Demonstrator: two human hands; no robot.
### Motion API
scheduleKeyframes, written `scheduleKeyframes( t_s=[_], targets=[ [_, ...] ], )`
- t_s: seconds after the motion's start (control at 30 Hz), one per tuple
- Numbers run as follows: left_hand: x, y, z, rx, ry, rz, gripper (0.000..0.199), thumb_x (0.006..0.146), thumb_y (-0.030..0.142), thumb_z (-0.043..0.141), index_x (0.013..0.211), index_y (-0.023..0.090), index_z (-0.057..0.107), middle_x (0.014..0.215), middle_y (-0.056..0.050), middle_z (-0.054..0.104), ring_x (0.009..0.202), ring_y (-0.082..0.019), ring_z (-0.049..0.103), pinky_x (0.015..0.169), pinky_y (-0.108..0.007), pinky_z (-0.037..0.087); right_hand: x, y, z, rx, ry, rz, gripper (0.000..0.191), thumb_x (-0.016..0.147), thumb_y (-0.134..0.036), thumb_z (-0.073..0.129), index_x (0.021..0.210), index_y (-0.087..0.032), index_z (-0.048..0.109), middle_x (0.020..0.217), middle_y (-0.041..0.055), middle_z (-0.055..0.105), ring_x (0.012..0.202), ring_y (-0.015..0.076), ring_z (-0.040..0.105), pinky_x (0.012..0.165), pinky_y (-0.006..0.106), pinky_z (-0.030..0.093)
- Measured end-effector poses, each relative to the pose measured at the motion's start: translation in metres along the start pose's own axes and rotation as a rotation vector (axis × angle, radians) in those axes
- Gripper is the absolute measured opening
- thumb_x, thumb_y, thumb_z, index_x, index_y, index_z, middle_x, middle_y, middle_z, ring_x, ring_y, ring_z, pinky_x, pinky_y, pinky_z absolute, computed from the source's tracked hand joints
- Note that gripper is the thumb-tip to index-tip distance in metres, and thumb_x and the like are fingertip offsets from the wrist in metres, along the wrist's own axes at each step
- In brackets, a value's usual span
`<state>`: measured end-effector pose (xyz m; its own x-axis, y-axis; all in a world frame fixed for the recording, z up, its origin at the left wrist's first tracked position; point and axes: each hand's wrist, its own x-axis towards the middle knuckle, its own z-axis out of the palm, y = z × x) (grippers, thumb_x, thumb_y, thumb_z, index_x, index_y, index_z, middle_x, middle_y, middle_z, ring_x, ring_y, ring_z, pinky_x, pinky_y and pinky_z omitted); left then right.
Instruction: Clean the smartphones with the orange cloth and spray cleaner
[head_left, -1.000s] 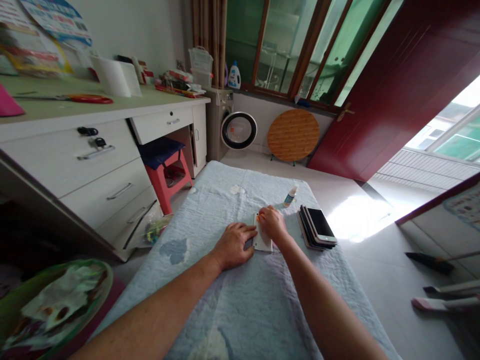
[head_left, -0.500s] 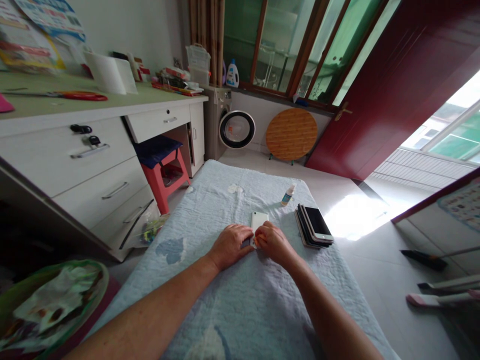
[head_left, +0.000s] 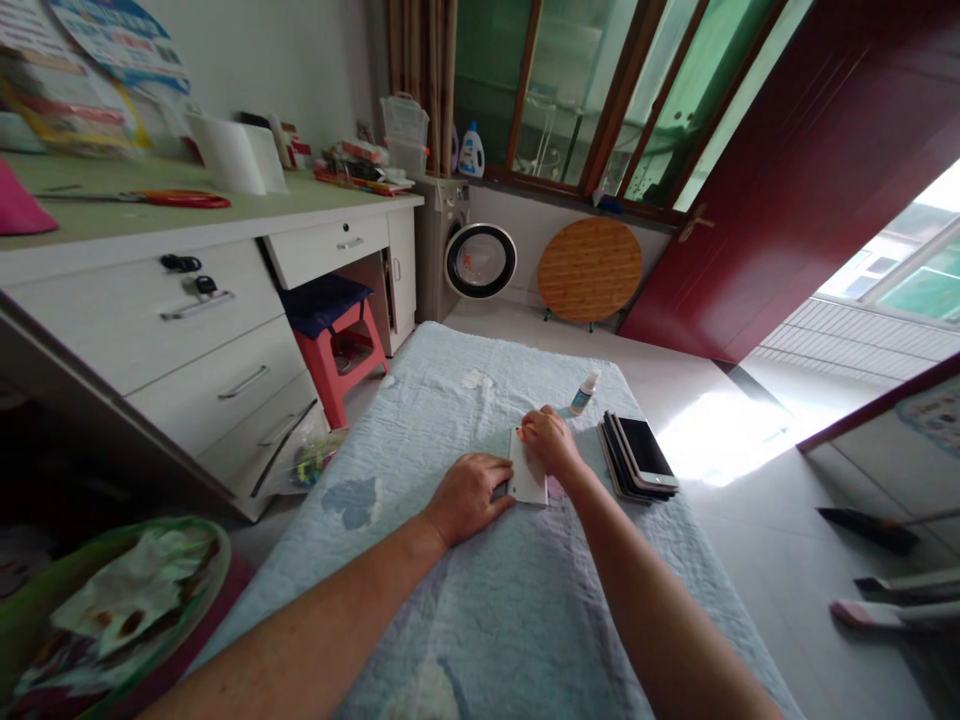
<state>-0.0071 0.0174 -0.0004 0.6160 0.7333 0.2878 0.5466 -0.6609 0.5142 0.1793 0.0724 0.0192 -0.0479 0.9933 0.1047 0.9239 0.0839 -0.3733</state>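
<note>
A white phone (head_left: pixel 531 484) lies flat on the pale blue quilted cover, its back probably upward. My left hand (head_left: pixel 471 492) grips the phone's left edge, thumb near the close corner and fingers along the side. Over the phone's far end, my right hand (head_left: pixel 550 440) is closed on a small orange cloth (head_left: pixel 526 432), pressed to the surface; most of the cloth is hidden under the fingers. To the right sits a stack of several phones and tablets (head_left: pixel 643 450), the top one white-framed with a dark screen. A small spray bottle (head_left: pixel 583 392) stands just beyond my right hand.
The quilted cover (head_left: pixel 420 620) spreads over a low surface. On the left are a white desk (head_left: pixel 202 340), a red stool (head_left: pixel 341 350) and a waste bin (head_left: pixel 217 560). Farther back stand a washing machine with its round door (head_left: pixel 481 261) open and a round wooden tabletop (head_left: pixel 589 270).
My right hand has slid with the orange cloth from the phone's near end to its far end. My left hand still grips the left edge. The view has shifted slightly.
</note>
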Motion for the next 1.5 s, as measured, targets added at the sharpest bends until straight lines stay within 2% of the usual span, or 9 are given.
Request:
scheduleKeyframes(
  t_s=[0.13,0.3,0.57,0.77,0.93,1.13,1.2,1.3,1.5],
  targets=[
    [0.0,0.002,-0.001,0.013,-0.004,-0.011,0.031,0.084,0.041,0.063,0.109,0.022,0.068,0.118,-0.007,0.067,0.109,-0.024,0.06,0.097,-0.039,0.042,0.001,0.008,-0.002,0.001,0.012,0.028,0.02,0.082,-0.017,0.051,0.091,-0.015,0.068,0.086,0.005,0.06,0.081,0.0138,0.055,0.076,0.022,0.038],
    [0.0,0.001,0.0,0.02,0.002,-0.01,0.033,0.084,0.041,0.063,0.11,0.022,0.067,0.118,-0.007,0.067,0.11,-0.024,0.059,0.098,-0.039,0.042,-0.012,0.013,-0.006,0.003,0.018,0.059,0.019,0.081,-0.014,0.049,0.088,-0.013,0.067,0.085,0.0058,0.06,0.08,0.0143,0.053,0.074,0.023,0.037],
    [0.0,0.001,0.001,0.003,0.022,-0.002,0.033,0.085,0.043,0.062,0.11,0.022,0.066,0.117,-0.006,0.067,0.11,-0.024,0.059,0.099,-0.039,0.041,-0.055,0.005,-0.012,0.071,-0.082,0.011,0.013,0.078,-0.013,0.054,0.084,-0.017,0.065,0.082,0.0017,0.055,0.076,0.0122,0.051,0.07,0.021,0.035],
    [-0.001,0.001,0.002,-0.007,0.021,-0.007,0.03,0.084,0.038,0.063,0.111,0.023,0.066,0.118,-0.006,0.067,0.11,-0.024,0.059,0.099,-0.04,0.041,-0.085,-0.006,-0.018,0.159,-0.119,0.003,0.012,0.078,-0.012,0.053,0.078,-0.017,0.063,0.083,0.0014,0.056,0.073,0.0116,0.052,0.067,0.02,0.035],
    [-0.002,0.0,0.001,-0.012,0.029,-0.011,0.032,0.083,0.035,0.064,0.112,0.022,0.065,0.118,-0.006,0.067,0.11,-0.023,0.059,0.099,-0.04,0.042,-0.093,-0.009,-0.023,0.216,-0.141,-0.038,0.013,0.076,-0.011,0.053,0.073,-0.017,0.064,0.081,0.0017,0.057,0.074,0.0119,0.053,0.068,0.02,0.036],
    [-0.002,-0.001,0.003,0.001,0.059,0.004,0.031,0.08,0.033,0.068,0.11,0.023,0.065,0.115,-0.004,0.068,0.107,-0.022,0.059,0.097,-0.038,0.043,-0.098,-0.002,-0.03,0.294,-0.177,-0.108,0.015,0.068,-0.008,0.053,0.066,-0.017,0.066,0.072,0.0004,0.06,0.068,0.0112,0.054,0.064,0.02,0.035],
    [-0.002,-0.001,0.003,0.008,0.066,-0.004,0.031,0.079,0.033,0.069,0.109,0.023,0.066,0.114,-0.005,0.068,0.106,-0.023,0.059,0.096,-0.038,0.043,-0.097,0.003,-0.032,0.299,-0.143,-0.091,0.015,0.068,-0.009,0.053,0.067,-0.017,0.066,0.07,0.0002,0.06,0.066,0.0113,0.053,0.062,0.02,0.035],
    [-0.002,-0.001,0.002,0.037,0.081,-0.034,0.034,0.077,0.037,0.071,0.107,0.022,0.067,0.114,-0.006,0.067,0.107,-0.024,0.058,0.096,-0.041,0.042,-0.096,0.009,-0.033,0.278,-0.024,-0.039,0.014,0.072,-0.012,0.053,0.067,-0.016,0.065,0.07,0.0009,0.058,0.065,0.0117,0.052,0.061,0.021,0.035],
    [-0.003,-0.003,0.002,0.098,0.099,-0.095,0.036,0.073,0.042,0.073,0.103,0.021,0.07,0.117,-0.008,0.065,0.111,-0.028,0.055,0.097,-0.044,0.042,-0.094,0.018,-0.025,0.222,0.202,0.008,0.021,0.085,-0.019,0.046,0.078,-0.017,0.066,0.079,0.003,0.056,0.072,0.0132,0.053,0.068,0.023,0.039]
  ],
)
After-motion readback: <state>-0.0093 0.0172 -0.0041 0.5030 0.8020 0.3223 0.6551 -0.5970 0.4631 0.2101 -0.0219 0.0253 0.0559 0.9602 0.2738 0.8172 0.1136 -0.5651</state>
